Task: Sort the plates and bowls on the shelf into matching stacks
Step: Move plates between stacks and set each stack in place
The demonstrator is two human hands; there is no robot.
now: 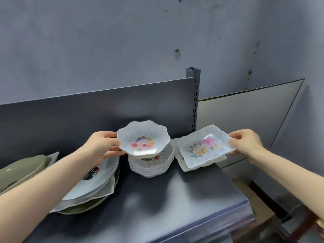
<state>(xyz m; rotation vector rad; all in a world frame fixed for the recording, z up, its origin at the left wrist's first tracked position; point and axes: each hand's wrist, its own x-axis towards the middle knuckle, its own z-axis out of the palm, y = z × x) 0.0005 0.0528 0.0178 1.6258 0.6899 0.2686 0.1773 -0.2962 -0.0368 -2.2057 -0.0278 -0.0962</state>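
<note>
Plates and bowls sat on the dark shelf (157, 199) in three groups, two of them already matched. At the middle stood a stack of scalloped floral bowls (151, 166), nested evenly. One more scalloped bowl (143, 140) of the same pattern was directly over it, tilted a little; whether it touched the stack could not be told. The left hand (103, 146) gripped that bowl by its left rim, its fingers (109, 134) curled round the edge. Just to the right, near the shelf's end, a square floral plate (204, 147) was held at a slant over at least one matching square plate (182, 166). The right hand (245, 144) pinched its right edge between thumb and fingers (235, 135). Both pieces seemed to be on the point of joining their own kind, so the bowl stack and the square stack looked close to finished. Most of the work left appeared to lie at the left. A mixed pile there, partly hidden by the left forearm, had a large white plate with a dark motif (98, 174) on top. Under it lay a white wavy-edged plate (87, 199), and an olive green plate (84, 210) lay at the bottom. These three did not match and would probably need separating. An olive green dish (22, 169) lay further left, at the picture's edge. Behind everything rose the shelf's grey back panel (105, 106) and a slotted upright post (194, 95).
</note>
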